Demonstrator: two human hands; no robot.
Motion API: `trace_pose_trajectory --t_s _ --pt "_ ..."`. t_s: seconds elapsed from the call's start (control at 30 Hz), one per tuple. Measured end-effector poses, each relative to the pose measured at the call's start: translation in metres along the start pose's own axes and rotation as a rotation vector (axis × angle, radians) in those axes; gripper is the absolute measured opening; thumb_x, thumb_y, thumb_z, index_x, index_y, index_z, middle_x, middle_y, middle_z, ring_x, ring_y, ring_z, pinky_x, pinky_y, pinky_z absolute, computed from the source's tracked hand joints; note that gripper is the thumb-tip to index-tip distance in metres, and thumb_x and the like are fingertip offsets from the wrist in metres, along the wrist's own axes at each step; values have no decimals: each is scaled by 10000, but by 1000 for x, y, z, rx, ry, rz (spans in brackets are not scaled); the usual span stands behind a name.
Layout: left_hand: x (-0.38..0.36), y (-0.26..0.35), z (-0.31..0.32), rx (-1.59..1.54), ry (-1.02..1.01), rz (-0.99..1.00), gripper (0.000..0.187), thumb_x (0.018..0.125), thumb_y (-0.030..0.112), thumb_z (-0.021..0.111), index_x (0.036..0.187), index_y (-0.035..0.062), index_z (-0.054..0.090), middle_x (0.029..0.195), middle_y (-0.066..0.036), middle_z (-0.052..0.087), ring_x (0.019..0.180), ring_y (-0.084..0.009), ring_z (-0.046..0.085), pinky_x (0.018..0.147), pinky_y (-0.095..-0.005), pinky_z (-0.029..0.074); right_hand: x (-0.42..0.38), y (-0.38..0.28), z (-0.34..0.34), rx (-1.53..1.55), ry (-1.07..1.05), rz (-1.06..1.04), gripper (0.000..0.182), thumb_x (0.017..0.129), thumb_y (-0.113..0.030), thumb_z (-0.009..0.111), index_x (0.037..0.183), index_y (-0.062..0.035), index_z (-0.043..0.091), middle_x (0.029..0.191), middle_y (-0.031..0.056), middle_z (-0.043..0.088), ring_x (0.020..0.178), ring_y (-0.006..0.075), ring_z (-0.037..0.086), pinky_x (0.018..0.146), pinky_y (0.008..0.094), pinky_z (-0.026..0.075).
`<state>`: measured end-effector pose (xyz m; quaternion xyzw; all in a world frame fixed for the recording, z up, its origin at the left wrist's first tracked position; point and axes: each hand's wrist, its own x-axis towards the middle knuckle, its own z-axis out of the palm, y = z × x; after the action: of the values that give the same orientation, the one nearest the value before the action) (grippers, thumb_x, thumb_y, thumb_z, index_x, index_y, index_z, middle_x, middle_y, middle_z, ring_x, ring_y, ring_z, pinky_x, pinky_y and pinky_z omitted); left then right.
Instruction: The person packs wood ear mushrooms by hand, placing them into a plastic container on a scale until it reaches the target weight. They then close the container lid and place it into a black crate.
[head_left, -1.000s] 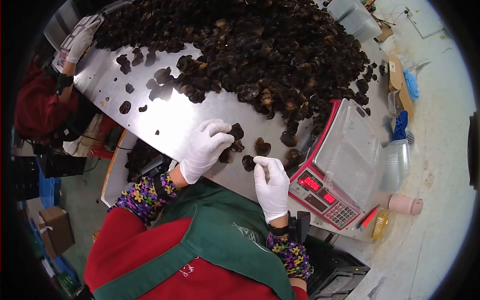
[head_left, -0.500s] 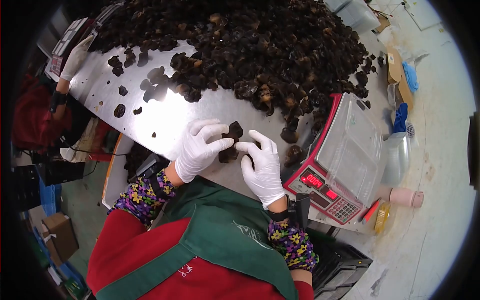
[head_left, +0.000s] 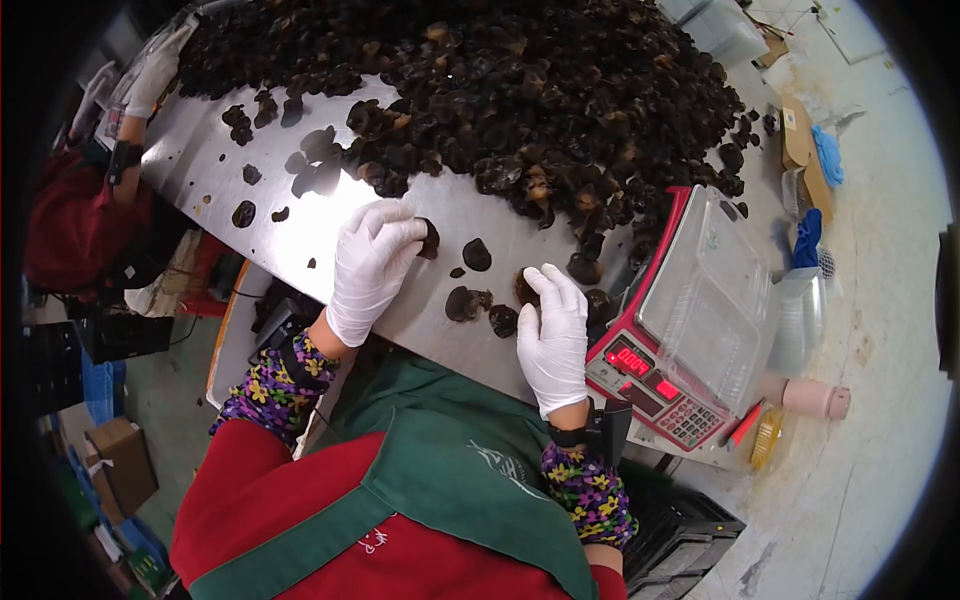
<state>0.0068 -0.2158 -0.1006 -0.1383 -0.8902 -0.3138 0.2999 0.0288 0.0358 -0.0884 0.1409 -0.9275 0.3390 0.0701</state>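
Note:
My left hand, in a white glove, pinches a dark wood ear mushroom at its fingertips over the steel table. My gloved right hand is beside the scale, its fingers and thumb curled around another wood ear mushroom, partly hidden behind them. Between the hands, loose pieces lie on the metal: a rounded mushroom, a wider brown one and a small dark one. A tiny scrap lies among them.
A large heap of wood ears covers the table's far side. At right stands a red scale with a clear plastic tray on top. Another person's gloved hand is at the far left. Cardboard lies beyond the scale.
My hands have moved apart, the left up and leftward with a mushroom, the right slightly rightward. The pieces that were between my fingers now lie separated on the table.

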Motion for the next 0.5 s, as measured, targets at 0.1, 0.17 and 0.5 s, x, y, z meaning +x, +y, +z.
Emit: trace_pose_trajectory --t_s 0.1,0.17,0.5 --pt "-7 0 3 18 -21 -82 372 753 27 771 1107 98 679 1136 -103 658 1026 -338 621 917 -434 489 -3 -3 5 -116 -57 -68 552 844 -116 668 1378 -53 546 1397 189 514 1273 393 481 1074 491 403" --pt "-14 13 4 -47 -185 37 427 741 65 788 1151 114 677 1163 -83 650 1021 -327 623 905 -428 489 -7 -5 8 -186 -86 -102 630 832 -162 705 1422 -62 510 1430 184 493 1291 392 470 1074 499 403" --pt "1 39 40 334 -620 402 307 792 269 742 1037 102 660 834 -21 575 797 -211 611 774 -363 448 -32 7 27 -208 30 -103 348 826 -57 705 1168 -52 641 1187 138 579 1084 356 552 922 451 493"
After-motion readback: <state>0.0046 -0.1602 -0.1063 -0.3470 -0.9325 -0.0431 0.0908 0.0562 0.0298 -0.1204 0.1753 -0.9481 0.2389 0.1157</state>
